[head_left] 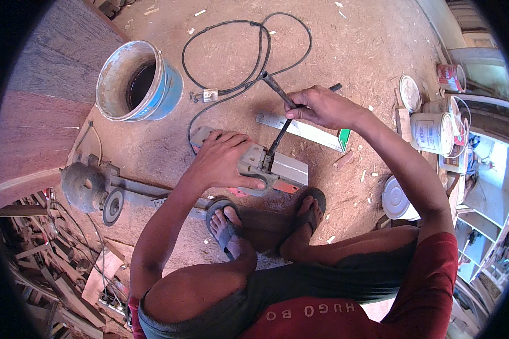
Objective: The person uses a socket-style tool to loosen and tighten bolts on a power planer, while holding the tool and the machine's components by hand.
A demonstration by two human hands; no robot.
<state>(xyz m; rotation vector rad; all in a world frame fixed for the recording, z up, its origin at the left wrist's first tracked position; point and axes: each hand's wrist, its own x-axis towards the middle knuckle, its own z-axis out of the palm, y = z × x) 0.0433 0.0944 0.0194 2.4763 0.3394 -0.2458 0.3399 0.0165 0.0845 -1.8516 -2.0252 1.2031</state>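
While in hand (pixel 322 107), wrench (pixel 281 134) against planer (pixel 254 162).

The dusty floor (pixel 345 62) carries 1 blue bucket (pixel 168 93), 1 looped cable (pixel 261 48), 1 try square (pixel 305 131) — and pale chips (pixel 362 176).

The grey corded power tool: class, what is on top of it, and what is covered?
The left hand holds the grey power tool from above, over its left part; a dark metal rod in the right hand reaches its middle. The surface under the palm cannot be seen.

Planer sole (pixel 290 168) smooth metal; socket wrench (pixel 275 87) dull metal; floor (pixel 350 56) rough, matt.
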